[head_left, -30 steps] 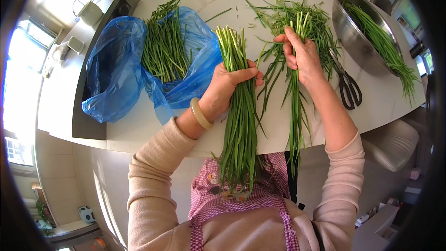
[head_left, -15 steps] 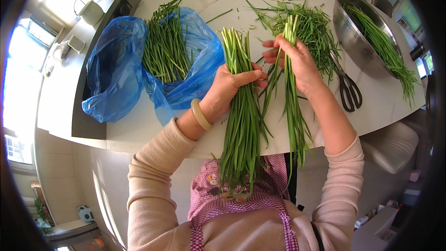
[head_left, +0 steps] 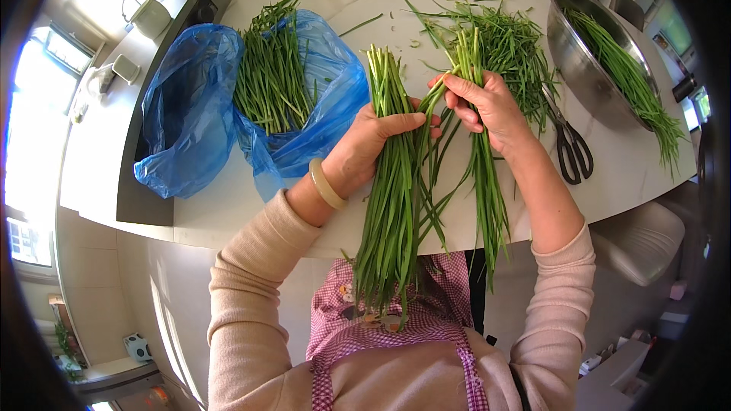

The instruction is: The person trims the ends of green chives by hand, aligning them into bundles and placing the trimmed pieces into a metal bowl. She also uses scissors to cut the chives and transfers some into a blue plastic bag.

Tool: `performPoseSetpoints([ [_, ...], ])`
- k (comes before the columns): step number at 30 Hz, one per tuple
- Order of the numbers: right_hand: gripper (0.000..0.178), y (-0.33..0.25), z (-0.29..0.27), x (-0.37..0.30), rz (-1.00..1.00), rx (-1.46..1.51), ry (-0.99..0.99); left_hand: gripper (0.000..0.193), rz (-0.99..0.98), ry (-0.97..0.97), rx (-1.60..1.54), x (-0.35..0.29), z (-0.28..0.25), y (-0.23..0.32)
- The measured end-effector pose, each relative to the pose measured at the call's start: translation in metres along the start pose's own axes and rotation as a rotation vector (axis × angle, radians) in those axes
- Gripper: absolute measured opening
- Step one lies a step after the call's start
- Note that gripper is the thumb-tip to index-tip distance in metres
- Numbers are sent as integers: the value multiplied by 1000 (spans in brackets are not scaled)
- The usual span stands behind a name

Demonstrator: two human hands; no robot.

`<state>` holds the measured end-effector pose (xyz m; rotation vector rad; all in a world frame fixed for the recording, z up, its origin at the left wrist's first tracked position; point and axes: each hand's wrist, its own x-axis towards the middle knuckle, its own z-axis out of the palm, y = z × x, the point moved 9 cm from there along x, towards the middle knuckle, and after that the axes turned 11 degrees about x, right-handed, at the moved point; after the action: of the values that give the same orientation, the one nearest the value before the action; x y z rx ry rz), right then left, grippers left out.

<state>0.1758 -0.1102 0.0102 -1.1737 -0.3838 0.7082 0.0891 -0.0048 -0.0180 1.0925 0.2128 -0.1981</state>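
My left hand [head_left: 373,141] is closed round a thick bunch of garlic chives [head_left: 392,183], pale cut ends up and green leaves hanging past the table edge. A smaller bunch of chives [head_left: 487,175] hangs from my right hand [head_left: 487,110], also closed. Between thumb and fingertips, that hand pinches a few stems leaning toward the left bunch. Behind it lies a loose heap of chive scraps [head_left: 510,49] on the white table [head_left: 320,221]. Black-handled scissors [head_left: 572,148] rest right of my right hand, blades partly under the scraps.
At the left, an opened blue plastic bag [head_left: 190,106] holds more chives [head_left: 274,80]. A steel bowl [head_left: 579,68] at the right contains long chives [head_left: 620,57] drooping over its rim. A grey chair [head_left: 640,240] stands by the table's right edge.
My right fingers have closed into a pinch on a few stems, which now slant toward the left bunch. The left hand keeps its hold, nearly unmoved.
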Motion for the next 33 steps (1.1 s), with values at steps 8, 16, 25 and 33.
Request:
performPoseSetpoints([
  [8,23,1,-7,3,-38,-34,63,19,145,127,92,4,-18,4],
  [16,23,-38,-31,-4,-216,25,178,15,190,315,35,1,-37,8],
  [25,23,-1,-3,-4,-127,-143,238,17,253,133,388,2,1,-1],
  [33,19,5,14,-4,61,-230,-59,14,149,147,153,-3,1,4],
])
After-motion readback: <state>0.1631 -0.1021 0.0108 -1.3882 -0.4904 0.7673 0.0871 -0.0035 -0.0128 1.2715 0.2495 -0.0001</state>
